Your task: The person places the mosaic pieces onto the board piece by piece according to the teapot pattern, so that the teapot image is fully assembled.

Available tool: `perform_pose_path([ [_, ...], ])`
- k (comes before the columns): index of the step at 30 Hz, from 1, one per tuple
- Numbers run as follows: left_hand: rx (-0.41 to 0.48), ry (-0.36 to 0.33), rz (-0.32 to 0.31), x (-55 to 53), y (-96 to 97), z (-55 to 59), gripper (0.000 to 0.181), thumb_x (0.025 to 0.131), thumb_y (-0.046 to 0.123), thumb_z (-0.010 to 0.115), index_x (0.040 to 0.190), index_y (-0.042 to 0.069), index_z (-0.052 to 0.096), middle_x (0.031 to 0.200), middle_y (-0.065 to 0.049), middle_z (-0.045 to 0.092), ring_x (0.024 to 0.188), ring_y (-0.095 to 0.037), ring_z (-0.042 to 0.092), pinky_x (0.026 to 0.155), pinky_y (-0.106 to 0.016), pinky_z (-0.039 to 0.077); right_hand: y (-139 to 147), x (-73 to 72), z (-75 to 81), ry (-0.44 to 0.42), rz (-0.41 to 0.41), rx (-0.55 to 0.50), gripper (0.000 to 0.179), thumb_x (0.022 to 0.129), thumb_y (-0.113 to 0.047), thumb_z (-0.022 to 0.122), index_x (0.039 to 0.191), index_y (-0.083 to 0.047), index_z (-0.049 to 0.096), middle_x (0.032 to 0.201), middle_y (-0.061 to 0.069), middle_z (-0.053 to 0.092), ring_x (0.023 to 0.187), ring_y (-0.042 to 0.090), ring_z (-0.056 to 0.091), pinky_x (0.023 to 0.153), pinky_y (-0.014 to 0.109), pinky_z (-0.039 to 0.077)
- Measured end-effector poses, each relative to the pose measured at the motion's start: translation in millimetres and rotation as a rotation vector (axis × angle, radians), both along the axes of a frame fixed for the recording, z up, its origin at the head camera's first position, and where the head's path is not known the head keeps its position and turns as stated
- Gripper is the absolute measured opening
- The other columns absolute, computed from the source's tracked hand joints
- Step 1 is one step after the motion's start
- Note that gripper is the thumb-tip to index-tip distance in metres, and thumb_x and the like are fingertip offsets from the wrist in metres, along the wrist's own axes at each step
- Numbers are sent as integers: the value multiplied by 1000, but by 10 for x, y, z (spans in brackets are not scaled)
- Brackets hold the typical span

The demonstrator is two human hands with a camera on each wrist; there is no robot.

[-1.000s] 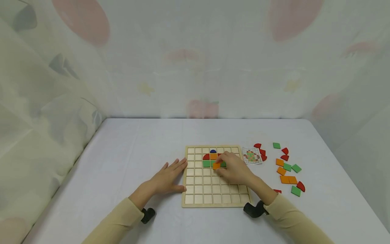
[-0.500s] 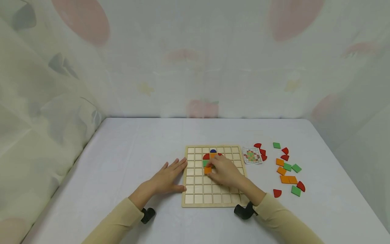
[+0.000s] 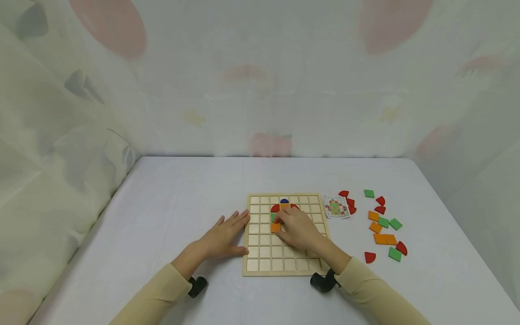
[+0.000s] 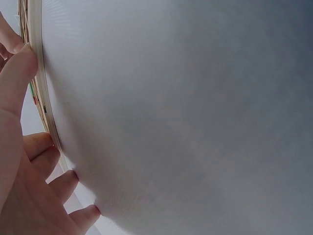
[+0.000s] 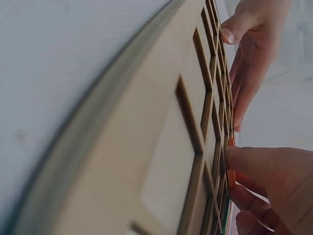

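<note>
A wooden grid board [image 3: 264, 273] lies on the white table, with a blue half-round tile [image 3: 284, 201], red quarter-round tiles [image 3: 275, 208], an orange tile and a green tile [image 3: 273, 218] in its upper cells. My right hand [image 3: 299, 229] pinches an orange square tile [image 3: 276, 228] at a cell just below the green one; in the right wrist view thumb and fingers hold this orange tile [image 5: 231, 169] at the grid. The right hand hides cells behind it. My left hand [image 3: 221, 239] lies with fingers spread, thumb and fingertips touching the board's left edge [image 4: 41, 83].
A printed pattern card [image 3: 336, 207] lies at the board's right edge. Loose red, green and orange tiles [image 3: 379, 239] are scattered on the right of the table [image 3: 195, 189]. A lone red quarter-round [image 3: 369, 257] sits nearer the front. Patterned cloth hangs behind and at both sides.
My right hand has carried the orange tile left across the board and down to the cell under the left green tile. The left hand has stayed in place.
</note>
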State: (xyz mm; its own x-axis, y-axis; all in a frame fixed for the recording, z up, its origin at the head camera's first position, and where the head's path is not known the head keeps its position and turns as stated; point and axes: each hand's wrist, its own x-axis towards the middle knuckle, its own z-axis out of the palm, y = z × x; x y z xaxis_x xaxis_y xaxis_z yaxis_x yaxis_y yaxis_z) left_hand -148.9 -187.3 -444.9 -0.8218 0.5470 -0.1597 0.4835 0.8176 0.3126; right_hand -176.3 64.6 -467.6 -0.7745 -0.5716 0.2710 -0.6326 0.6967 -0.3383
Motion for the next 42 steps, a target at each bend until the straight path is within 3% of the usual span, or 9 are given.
perform_pose_path([
  [19, -6, -8, 1, -1, 9, 17, 90, 80, 46, 67, 147, 7, 22, 154, -6, 17, 140, -32, 17, 107, -60, 16, 3, -5, 8, 13, 0, 18, 22, 75, -24, 73, 93, -15, 65, 87, -3, 59, 74, 12, 50, 64, 28, 43],
  [24, -1, -2, -5, -7, 3, 0, 90, 80, 46, 67, 147, 6, 22, 154, -7, 17, 140, -32, 18, 107, -61, 16, 51, 21, 48, 4, -6, -24, 20, 76, -20, 71, 95, -16, 66, 91, -3, 61, 79, 13, 53, 68, 30, 45],
  [33, -8, -2, 1, 2, 1, -15, 90, 80, 47, 67, 147, 7, 22, 154, -6, 16, 140, -31, 17, 107, -60, 16, 285, 58, 113, 21, -28, -84, 21, 78, -19, 72, 98, -15, 67, 93, -5, 63, 89, 15, 58, 74, 31, 49],
  [42, -9, -10, 7, 10, 11, -2, 90, 80, 47, 66, 147, 7, 21, 154, -5, 15, 140, -31, 16, 108, -59, 15, 665, 67, 145, 8, -50, -159, 23, 78, -13, 73, 100, -13, 65, 97, -4, 63, 83, 14, 58, 70, 26, 50],
])
